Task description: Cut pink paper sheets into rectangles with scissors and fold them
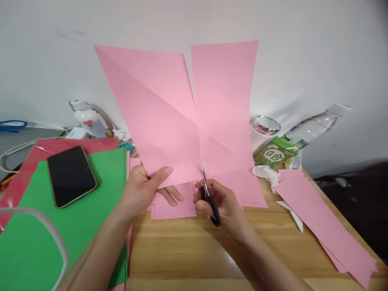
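A large sheet of pink paper (154, 109) stands up in front of me, held at its lower left edge by my left hand (148, 190), thumb in front and fingers behind. A long gap splits its upper part from a right-hand strip (222, 81). Black-handled scissors (212, 204) are in my right hand (222, 202), fingers round the loops. Their blades point up at the sheet near the line between the two parts; whether they touch the paper I cannot tell. More pink paper (176, 206) lies on the table beneath.
Green paper (100, 226) with a phone (71, 176) on it lies at left, beside a white cable (45, 222). A white bottle (92, 121) stands behind. At right are pink strips (321, 226), a crumpled tissue (266, 174), a green box (274, 153) and a clear bottle (315, 125).
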A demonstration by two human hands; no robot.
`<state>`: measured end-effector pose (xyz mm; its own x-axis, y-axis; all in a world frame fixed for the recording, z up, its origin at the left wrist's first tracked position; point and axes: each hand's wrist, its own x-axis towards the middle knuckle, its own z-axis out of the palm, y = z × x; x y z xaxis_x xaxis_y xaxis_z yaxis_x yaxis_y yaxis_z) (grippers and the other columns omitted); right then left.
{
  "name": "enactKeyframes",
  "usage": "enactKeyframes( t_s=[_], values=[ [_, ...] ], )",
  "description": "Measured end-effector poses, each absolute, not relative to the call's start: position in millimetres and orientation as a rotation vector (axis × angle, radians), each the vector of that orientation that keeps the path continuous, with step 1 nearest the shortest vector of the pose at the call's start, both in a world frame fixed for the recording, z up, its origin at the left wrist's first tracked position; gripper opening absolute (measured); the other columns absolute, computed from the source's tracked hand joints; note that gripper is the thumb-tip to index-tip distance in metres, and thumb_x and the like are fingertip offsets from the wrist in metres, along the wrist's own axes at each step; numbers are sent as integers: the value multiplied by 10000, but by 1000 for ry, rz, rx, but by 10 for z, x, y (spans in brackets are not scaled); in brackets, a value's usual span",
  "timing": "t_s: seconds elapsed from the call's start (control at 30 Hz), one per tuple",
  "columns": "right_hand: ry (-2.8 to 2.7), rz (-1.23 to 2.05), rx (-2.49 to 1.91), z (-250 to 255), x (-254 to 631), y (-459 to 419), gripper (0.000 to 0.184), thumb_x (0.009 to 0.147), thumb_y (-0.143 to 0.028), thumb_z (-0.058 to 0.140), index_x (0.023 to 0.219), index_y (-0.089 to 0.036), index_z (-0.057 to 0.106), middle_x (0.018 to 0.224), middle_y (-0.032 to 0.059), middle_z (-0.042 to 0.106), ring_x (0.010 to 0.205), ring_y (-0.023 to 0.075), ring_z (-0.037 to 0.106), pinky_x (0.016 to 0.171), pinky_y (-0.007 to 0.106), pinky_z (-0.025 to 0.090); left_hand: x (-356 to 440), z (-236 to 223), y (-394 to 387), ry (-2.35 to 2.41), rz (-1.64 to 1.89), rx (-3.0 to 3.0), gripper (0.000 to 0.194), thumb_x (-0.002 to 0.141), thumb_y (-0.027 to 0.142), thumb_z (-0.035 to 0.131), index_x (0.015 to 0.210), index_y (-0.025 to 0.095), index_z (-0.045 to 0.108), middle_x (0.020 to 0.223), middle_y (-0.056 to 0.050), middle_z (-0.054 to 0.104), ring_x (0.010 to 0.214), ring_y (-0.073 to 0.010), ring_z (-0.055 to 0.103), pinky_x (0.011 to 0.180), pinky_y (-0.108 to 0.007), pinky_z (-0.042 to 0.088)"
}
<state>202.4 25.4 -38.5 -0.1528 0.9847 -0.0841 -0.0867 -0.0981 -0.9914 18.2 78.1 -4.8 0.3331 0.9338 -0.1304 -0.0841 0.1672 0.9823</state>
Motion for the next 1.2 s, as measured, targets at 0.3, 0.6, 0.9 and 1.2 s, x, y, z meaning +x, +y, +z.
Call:
enactKeyframes(
  t_s=[0.3,0.6,0.9,1.2],
  values=[
    [-1148,1462,-1138,-386,2013,259,349,669,-381,720,881,-180,528,638,-33,519,481,71,434,429,210,325,174,-72,792,929,924,1165,210,777,325,597,685,136,612,492,-50,664,420,-198,628,360,-262,508],
    [-1162,1402,-1139,-395,2018,267,370,643,-344,745,888,-179,522,703,0,552,578,103,488,428,202,348,196,-43,765,913,883,1162,257,801,300,581,638,104,610,487,-70,668,395,-178,620,378,-246,520],
    [-1218,1337,-1176,-387,2020,264,327,640,-376,737,773,-171,518,731,22,571,608,117,520,470,222,394,199,-67,752,846,864,1142,290,821,273,564,608,90,631,497,-71,676,405,-174,631,387,-228,532],
    [-1173,1389,-1132,-397,2017,270,326,655,-346,732,818,-179,504,667,-11,554,520,83,456,414,200,341,198,-68,756,835,865,1144,320,829,272,554,583,84,637,501,-77,677,403,-169,631,393,-223,538]
  ],
)
